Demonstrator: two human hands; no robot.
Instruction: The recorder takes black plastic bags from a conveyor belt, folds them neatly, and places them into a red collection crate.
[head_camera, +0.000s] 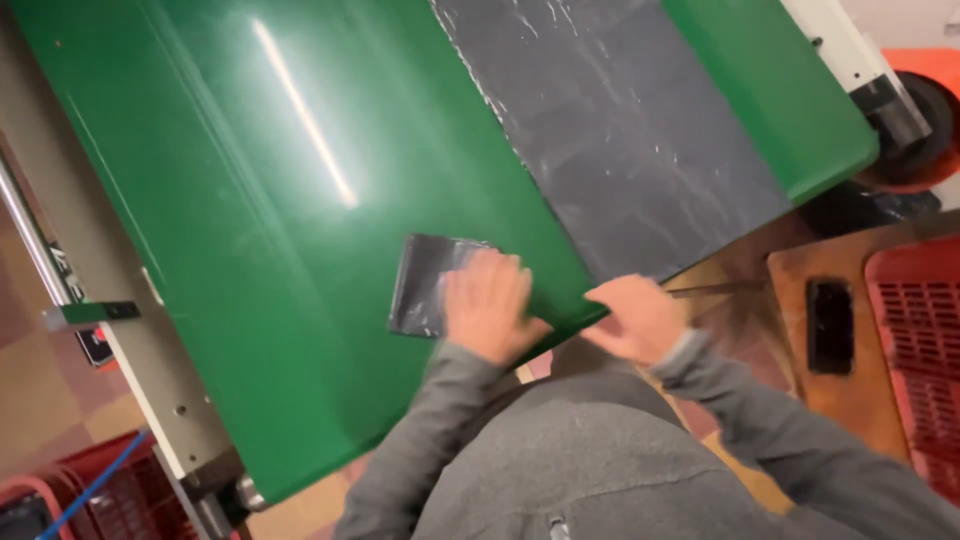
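Observation:
A small dark grey plastic packet (422, 282) lies flat on the green conveyor belt (260, 250). My left hand (488, 305) rests on the packet's right part, palm down with fingers together, pressing it onto the belt. My right hand (638, 318) sits at the belt's near edge, fingers curled under, just below the end of a large dark grey plastic sheet (630, 130) that lies along the belt. Whether the right hand grips that sheet's edge is hidden. Grey sleeves cover both arms.
The belt's metal frame (120, 330) runs along the left side. A red crate (925, 350) and a brown board with a black slot (830, 325) stand at the right. Red crates and a blue cable (95, 485) lie lower left. An orange-and-black wheel (925, 110) is upper right.

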